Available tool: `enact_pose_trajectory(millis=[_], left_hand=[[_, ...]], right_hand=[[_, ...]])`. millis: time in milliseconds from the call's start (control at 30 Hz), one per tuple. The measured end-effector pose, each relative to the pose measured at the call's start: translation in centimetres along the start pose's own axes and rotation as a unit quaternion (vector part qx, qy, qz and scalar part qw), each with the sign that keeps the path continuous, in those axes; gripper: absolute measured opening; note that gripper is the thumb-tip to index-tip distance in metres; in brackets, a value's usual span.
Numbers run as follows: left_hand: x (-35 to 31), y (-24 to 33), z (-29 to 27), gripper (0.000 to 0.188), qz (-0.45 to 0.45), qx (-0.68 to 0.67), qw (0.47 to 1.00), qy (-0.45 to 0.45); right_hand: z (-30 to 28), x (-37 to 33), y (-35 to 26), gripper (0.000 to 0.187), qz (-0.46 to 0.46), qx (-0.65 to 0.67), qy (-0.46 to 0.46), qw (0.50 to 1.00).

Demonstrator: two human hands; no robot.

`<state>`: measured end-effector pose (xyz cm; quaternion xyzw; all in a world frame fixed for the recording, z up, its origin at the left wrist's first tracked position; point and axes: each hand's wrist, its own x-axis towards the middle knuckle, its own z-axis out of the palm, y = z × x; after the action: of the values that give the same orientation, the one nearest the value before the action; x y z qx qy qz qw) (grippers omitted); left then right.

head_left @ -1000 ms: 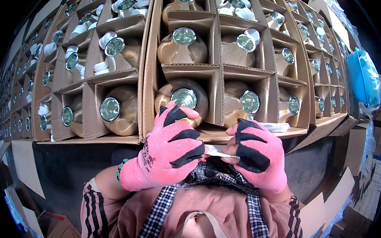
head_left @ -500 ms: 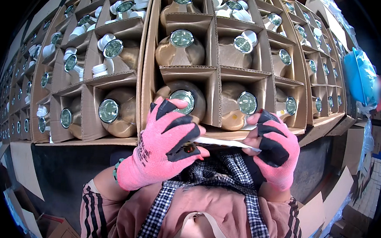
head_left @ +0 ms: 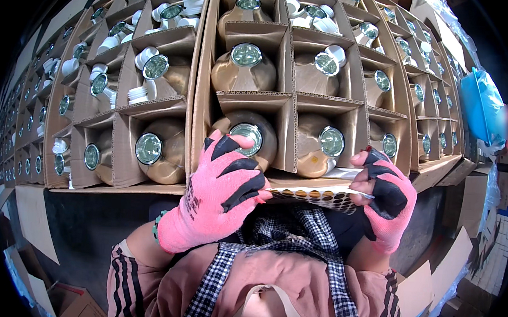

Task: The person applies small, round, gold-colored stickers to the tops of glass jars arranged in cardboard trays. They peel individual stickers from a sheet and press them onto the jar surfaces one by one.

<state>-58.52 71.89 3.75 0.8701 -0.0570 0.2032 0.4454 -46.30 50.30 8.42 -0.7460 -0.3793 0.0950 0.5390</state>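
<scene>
One dotted sheet (head_left: 316, 194), pale with rows of round gold and dark spots, is located just below the centre of the frame, spanning both hands. The left hand (head_left: 223, 183), in a pink-and-black glove with bare fingertips, is closed on the sheet's left end; its raised index finger lies in front of the nearest gold glass flask (head_left: 263, 124), and contact cannot be determined. The right hand (head_left: 388, 196), gloved alike, pinches the right end between thumb and fingers. Cardboard dividers (head_left: 251, 102) separate the flasks across the upper frame. White plastic caps (head_left: 147, 57) lie among flasks at upper left. A blue plastic tub (head_left: 478, 105) stands at the right edge. A checked apron (head_left: 302, 228) shows below the sheet.
</scene>
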Motion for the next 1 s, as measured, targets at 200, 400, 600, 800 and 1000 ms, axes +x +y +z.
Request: enact_pose_trajectory(millis=[200,400,600,800,1000], left_hand=[[0.3,-0.5,0.1,0.023,-0.044,-0.059,0.996,0.047],[-0.5,-0.9,-0.1,0.017,-0.131,-0.265,0.955,0.023],[-0.3,-1.0,-0.7,0.013,-0.17,-0.359,0.918,0.014],[-0.4,-0.8,0.6,0.075,-0.128,-0.34,0.917,0.163],[0.5,-0.5,-0.3,0.025,-0.049,-0.122,0.99,-0.044]], right_hand=[[-1.3,-0.5,0.2,0.025,0.029,0.031,0.055,0.998],[-1.1,-0.1,0.4,0.019,0.009,0.009,0.055,0.998],[-1.1,-0.2,0.8,0.012,0.035,0.037,0.071,0.996],[-0.6,-0.5,1.1,0.029,-0.006,0.037,0.008,0.999],[0.2,0.7,-0.2,0.018,-0.032,-0.034,-0.094,0.995]])
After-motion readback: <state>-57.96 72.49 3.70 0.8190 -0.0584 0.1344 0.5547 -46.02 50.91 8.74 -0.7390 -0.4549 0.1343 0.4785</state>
